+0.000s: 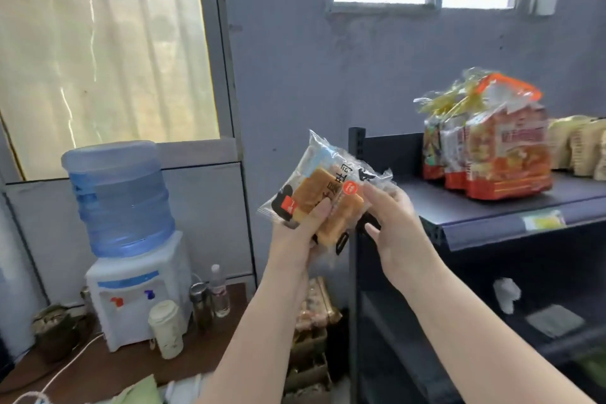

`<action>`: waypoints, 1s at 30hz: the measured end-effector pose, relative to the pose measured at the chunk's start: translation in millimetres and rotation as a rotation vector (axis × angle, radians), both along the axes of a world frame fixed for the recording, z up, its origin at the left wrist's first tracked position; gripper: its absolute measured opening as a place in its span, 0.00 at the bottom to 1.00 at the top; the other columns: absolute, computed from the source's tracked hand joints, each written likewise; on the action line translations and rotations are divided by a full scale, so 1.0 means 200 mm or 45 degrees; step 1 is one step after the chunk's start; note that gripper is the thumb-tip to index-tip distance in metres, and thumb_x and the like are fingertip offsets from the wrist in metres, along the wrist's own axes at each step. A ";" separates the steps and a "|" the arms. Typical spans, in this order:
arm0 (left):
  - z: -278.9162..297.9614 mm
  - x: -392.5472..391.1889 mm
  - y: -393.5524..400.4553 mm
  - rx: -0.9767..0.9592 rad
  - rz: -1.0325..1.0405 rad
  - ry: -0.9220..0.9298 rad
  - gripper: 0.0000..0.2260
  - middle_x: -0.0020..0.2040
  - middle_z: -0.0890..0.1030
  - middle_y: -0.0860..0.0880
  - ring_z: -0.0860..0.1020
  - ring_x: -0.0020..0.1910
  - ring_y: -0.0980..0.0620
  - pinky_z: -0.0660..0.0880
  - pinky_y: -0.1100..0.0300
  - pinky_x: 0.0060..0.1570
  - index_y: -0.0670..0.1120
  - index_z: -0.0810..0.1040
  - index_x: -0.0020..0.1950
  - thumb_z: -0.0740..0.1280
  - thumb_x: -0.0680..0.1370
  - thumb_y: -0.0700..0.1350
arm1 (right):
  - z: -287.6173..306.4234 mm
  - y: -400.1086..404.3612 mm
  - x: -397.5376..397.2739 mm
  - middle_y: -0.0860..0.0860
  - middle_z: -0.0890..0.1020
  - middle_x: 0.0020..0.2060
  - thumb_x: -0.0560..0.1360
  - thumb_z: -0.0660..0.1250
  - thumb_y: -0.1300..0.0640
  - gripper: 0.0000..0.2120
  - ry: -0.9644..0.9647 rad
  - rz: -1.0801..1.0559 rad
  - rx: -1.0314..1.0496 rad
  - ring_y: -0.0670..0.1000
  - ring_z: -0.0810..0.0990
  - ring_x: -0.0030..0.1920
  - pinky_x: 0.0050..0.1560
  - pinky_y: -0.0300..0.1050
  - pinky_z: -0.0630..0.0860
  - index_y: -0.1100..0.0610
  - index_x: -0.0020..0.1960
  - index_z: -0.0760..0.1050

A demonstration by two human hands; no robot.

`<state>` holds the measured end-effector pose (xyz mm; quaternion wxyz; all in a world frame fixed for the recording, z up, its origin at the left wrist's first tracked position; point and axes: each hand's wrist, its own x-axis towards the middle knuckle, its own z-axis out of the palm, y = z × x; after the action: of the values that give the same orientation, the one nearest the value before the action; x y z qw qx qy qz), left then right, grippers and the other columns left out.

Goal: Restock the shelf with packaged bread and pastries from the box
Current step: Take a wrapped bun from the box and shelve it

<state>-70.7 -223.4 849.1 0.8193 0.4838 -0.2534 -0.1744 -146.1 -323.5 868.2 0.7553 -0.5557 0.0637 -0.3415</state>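
Shelf [492,207]: dark metal, at right; top board carries goods, price strip along its front edge.
Dispenser [137,292]: white, on the brown table at left, blue bottle [119,197] upside down on top.
Table [108,367]: brown, lower left; carries the dispenser, a white cup [165,328] just in front of it, a small clear bottle [219,292] to its right.
Box [311,357]: cardboard, low between table and shelf, partly hidden by the left arm.
Orange bags [492,147]: 3 or so, upright in a row on the top board, well right of the hands.
Pack [324,184]: clear wrapper with bread inside, held up in the air, tilted, just left of the shelf post.
Left hand [301,233]: gripping the pack from below, thumb pressed on its front.
Right hand [396,223]: fingers curled round the pack's right edge.
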 end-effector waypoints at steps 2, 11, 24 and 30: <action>0.08 -0.07 -0.15 0.018 -0.120 -0.095 0.23 0.44 0.85 0.49 0.84 0.40 0.55 0.79 0.64 0.35 0.45 0.79 0.56 0.72 0.62 0.47 | 0.07 -0.16 -0.14 0.46 0.79 0.56 0.55 0.79 0.45 0.53 -0.061 -0.185 -0.016 0.45 0.75 0.60 0.62 0.45 0.64 0.48 0.74 0.57; 0.32 -0.38 -0.79 -0.022 -0.492 -0.352 0.32 0.55 0.83 0.45 0.83 0.52 0.48 0.80 0.57 0.50 0.44 0.74 0.64 0.77 0.61 0.45 | 0.28 -0.65 -0.73 0.41 0.82 0.45 0.55 0.70 0.36 0.21 0.147 -0.590 -0.222 0.48 0.75 0.58 0.68 0.54 0.63 0.47 0.43 0.80; 0.29 -0.92 -1.33 0.013 -1.149 -0.451 0.38 0.52 0.85 0.45 0.84 0.50 0.48 0.79 0.56 0.50 0.45 0.75 0.63 0.79 0.55 0.54 | 0.23 -0.72 -1.37 0.43 0.84 0.45 0.73 0.67 0.43 0.10 0.517 -1.233 -0.303 0.40 0.79 0.49 0.42 0.34 0.65 0.48 0.46 0.80; 0.24 -1.07 -1.36 0.017 -1.390 -0.509 0.21 0.48 0.85 0.47 0.84 0.40 0.55 0.78 0.67 0.35 0.46 0.77 0.58 0.74 0.66 0.45 | 0.18 -0.65 -1.51 0.49 0.86 0.45 0.72 0.69 0.48 0.11 0.573 -1.391 -0.229 0.45 0.82 0.47 0.49 0.35 0.70 0.54 0.46 0.83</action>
<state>-284.9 -494.5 897.9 0.5438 0.3117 -0.6149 -0.4786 -447.8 -452.8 903.7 0.3885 -0.5628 0.4695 -0.5585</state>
